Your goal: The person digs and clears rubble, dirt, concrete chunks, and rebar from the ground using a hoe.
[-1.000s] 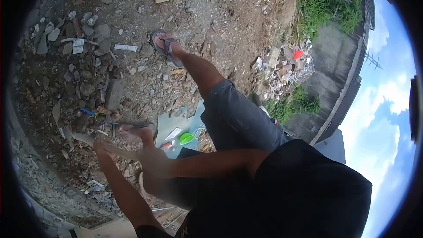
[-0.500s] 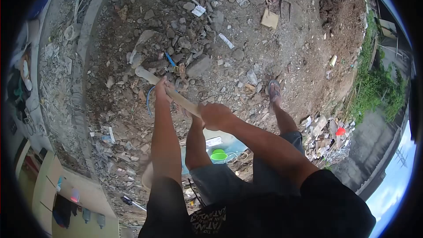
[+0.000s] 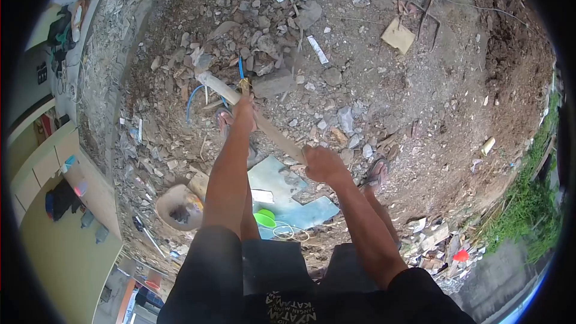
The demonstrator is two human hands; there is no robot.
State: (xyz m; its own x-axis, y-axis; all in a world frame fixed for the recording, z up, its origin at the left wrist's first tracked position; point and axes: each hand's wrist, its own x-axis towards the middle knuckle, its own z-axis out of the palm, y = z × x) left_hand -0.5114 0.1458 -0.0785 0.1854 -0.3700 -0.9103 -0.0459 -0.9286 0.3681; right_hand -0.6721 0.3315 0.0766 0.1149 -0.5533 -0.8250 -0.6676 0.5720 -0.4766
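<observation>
A long pale wooden handle (image 3: pixel 277 137) runs slantwise between my hands, its far end low over a heap of broken stones (image 3: pixel 258 42). My left hand (image 3: pixel 244 115) is wrapped round it nearer that far end. Farther down the handle, close to its near end, my right hand (image 3: pixel 324 164) is closed round it. The tool's head cannot be made out among the rubble. Just beyond my left hand lie a blue strip (image 3: pixel 241 67) and a flat grey stone (image 3: pixel 273 84).
My sandalled feet stand on either side of a pale blue sheet (image 3: pixel 315 212) with a green bowl (image 3: pixel 264 218). A bucket-like container (image 3: pixel 180 207) sits at the left. A fork-like tool (image 3: pixel 429 15) and a cardboard piece (image 3: pixel 398 35) lie at the upper right.
The handle's far end has swung a little away from me. Both hands are farther from my body, and the view has shifted, showing more of the blue sheet and the bucket-like container.
</observation>
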